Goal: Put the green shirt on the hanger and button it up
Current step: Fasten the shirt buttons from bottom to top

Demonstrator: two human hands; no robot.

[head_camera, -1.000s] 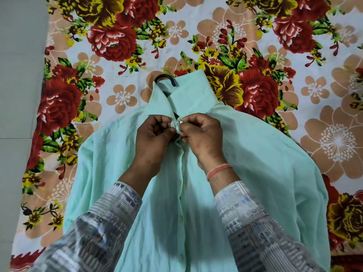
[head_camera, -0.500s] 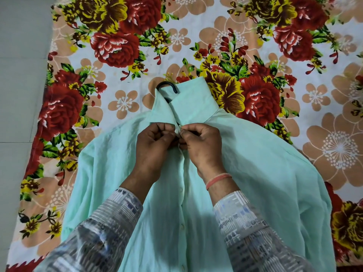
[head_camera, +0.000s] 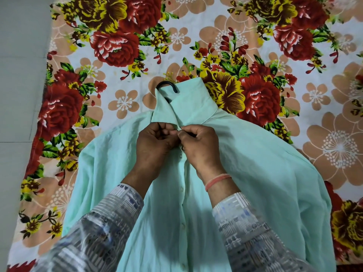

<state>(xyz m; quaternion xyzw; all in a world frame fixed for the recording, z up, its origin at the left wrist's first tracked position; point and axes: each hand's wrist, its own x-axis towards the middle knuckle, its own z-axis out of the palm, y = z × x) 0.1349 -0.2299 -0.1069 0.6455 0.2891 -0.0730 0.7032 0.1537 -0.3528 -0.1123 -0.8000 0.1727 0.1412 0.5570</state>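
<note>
Working the top button, the left hand [head_camera: 155, 143] and right hand [head_camera: 199, 145] pinch the green shirt [head_camera: 255, 173] together just below its collar [head_camera: 188, 107], hanger [head_camera: 167, 84] hook peeking beyond them; holding the buttonhole edge taut should help the button slip through.

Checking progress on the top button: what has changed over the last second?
Little. The left hand and right hand still pinch the green shirt by its front edges just under the collar, but their fingertips have closed tighter together, hiding the small bunch of fabric that showed between them. The dark slit below the collar looks narrower. The shirt, black hanger hook and floral sheet lie as before.
</note>
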